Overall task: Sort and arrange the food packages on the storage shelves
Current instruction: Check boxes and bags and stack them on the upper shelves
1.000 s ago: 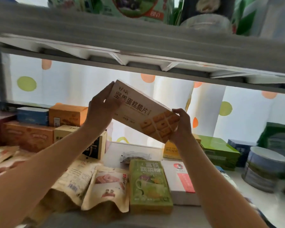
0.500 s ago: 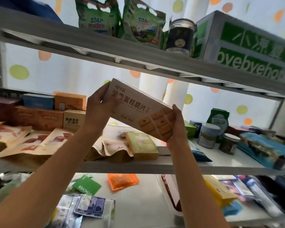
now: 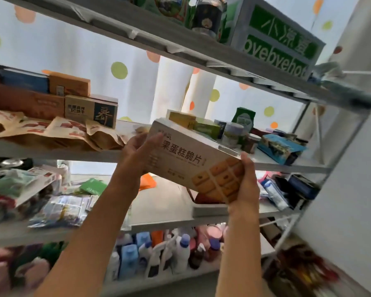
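Note:
I hold a flat beige biscuit box [image 3: 189,155] with Chinese lettering and a cracker picture, tilted down to the right, in front of the middle shelf [image 3: 51,152]. My left hand [image 3: 140,150] grips its upper left end, thumb across the front. My right hand [image 3: 244,181] grips the lower right end from the side. On that shelf lie paper snack pouches [image 3: 58,130], stacked brown, orange and blue boxes [image 3: 69,84] on the left, and green and yellow boxes [image 3: 193,123], tins and a blue carton [image 3: 281,147] on the right.
The top shelf [image 3: 180,37] carries a grey-green crate [image 3: 278,35], a dark jar and green bags. A lower shelf [image 3: 165,209] holds sachets, a green packet and an orange pouch. Spray bottles [image 3: 169,254] fill the bottom shelf. A white wall [image 3: 351,179] stands right.
The box has come down and to the right, from under the top shelf to the front of the middle shelf. My view pulled back and dropped, showing lower shelves. Both hands kept their hold.

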Motion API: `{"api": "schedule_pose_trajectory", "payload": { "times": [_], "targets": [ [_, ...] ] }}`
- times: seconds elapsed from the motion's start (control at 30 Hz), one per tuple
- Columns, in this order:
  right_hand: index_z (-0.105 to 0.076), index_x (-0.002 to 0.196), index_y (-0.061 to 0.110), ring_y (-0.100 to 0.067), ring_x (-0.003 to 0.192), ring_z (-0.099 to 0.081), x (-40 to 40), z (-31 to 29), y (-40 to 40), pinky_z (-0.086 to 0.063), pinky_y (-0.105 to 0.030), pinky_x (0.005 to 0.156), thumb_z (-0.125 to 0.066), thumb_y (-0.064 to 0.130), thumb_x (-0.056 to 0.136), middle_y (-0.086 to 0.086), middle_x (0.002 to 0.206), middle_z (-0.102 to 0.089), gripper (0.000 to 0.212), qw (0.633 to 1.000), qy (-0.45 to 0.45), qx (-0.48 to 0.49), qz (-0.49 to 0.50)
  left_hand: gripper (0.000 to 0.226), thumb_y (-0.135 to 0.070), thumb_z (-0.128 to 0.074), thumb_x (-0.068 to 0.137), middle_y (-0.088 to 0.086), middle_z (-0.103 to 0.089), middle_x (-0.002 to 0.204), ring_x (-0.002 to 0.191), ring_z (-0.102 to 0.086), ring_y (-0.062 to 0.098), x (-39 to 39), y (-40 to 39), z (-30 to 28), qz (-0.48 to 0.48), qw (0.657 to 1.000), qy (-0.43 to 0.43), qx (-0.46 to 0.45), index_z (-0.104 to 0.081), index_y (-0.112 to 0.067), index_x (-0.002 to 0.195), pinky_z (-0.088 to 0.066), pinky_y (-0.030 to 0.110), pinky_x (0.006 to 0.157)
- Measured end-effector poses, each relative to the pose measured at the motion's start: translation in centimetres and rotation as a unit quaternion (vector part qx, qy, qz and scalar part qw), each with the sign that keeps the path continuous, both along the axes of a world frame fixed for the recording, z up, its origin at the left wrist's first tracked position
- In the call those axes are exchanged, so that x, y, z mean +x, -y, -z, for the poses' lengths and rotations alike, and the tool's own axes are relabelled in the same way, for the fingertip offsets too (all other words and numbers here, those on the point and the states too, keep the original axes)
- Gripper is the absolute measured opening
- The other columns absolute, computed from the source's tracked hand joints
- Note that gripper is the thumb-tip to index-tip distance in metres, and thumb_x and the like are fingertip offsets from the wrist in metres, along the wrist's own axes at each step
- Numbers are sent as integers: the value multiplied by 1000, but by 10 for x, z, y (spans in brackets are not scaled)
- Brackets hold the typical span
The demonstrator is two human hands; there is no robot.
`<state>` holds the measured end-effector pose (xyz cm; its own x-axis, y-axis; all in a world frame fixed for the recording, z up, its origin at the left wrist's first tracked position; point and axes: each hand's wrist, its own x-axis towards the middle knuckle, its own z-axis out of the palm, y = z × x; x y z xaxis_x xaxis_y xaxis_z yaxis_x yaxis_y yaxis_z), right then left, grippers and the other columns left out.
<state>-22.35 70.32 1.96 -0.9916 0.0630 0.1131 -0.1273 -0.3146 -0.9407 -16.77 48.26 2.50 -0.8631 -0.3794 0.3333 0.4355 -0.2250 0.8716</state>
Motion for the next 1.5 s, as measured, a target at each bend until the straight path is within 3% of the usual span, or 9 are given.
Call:
{"api": "schedule_pose_trajectory", "payload": {
  "times": [0.23,0.57,0.7,0.77,0.83,1.03,1.2,1.3,1.5],
  "targets": [
    [-72,110,30,-23,97,-74,30,91,-34,-58,-46,88,-72,74,67,3,98,-78,62,996,60,48,55,65,-84,-59,69,9,-76,103,94,-73,30,28,-31,73,27,985,164,39,-77,-28,99,-56,49,86],
    [-68,115,21,-17,91,-70,30,144,-44,-54,-29,73,-69,66,79,-1,96,-73,58,986,54,131,93,27,-48,-62,88,-1,-73,67,85,-66,25,41,-42,156,32,944,289,159,-68,-23,88,-55,39,70],
    [-60,126,26,-21,109,-66,28,175,-15,-53,-45,97,-73,70,76,4,117,-69,68,979,139,40,143,24,-41,-65,87,-3,-71,59,67,-69,19,47,-50,170,-18,934,300,192,-65,-18,92,-58,39,69],
    [-52,135,23,-20,114,-58,32,182,5,-47,-44,103,-71,65,80,5,123,-61,72,976,167,42,136,36,-41,-69,83,2,-73,67,59,-71,17,51,-53,176,-53,931,295,210,-65,-11,101,-58,39,65],
    [-32,152,23,-26,128,-48,38,188,26,-42,-50,109,-75,64,76,-2,142,-47,96,972,189,59,130,72,-48,-78,67,12,-76,89,79,-74,28,52,-50,183,-71,930,281,227,-60,-5,122,-59,43,66],
    [1,153,51,-31,139,-41,54,209,72,-42,-61,109,-84,77,45,1,161,-26,140,975,221,2,20,110,-65,-87,38,11,-57,128,111,-62,32,57,-57,190,-134,937,281,160,-40,-31,131,-57,53,86],
    [-19,154,44,-27,120,-57,59,222,62,-49,-59,102,-89,57,48,-4,140,-53,128,971,229,-56,31,111,-80,-82,33,6,-56,128,112,-61,27,68,-51,197,-137,934,313,99,-43,-32,124,-55,51,90],
    [-41,146,30,-25,110,-63,60,221,49,-52,-57,97,-86,45,68,-5,128,-63,92,969,239,-54,41,110,-76,-84,38,7,-57,124,110,-60,23,75,-41,200,-158,933,304,112,-45,-22,126,-53,49,95],
    [-64,124,21,-29,101,-72,58,226,24,-58,-42,78,-81,45,73,-8,109,-76,59,974,228,-9,1,74,-62,-77,68,10,-67,114,107,-61,28,83,-14,205,-76,919,347,172,-55,-16,121,-51,51,92]
  ]
}}
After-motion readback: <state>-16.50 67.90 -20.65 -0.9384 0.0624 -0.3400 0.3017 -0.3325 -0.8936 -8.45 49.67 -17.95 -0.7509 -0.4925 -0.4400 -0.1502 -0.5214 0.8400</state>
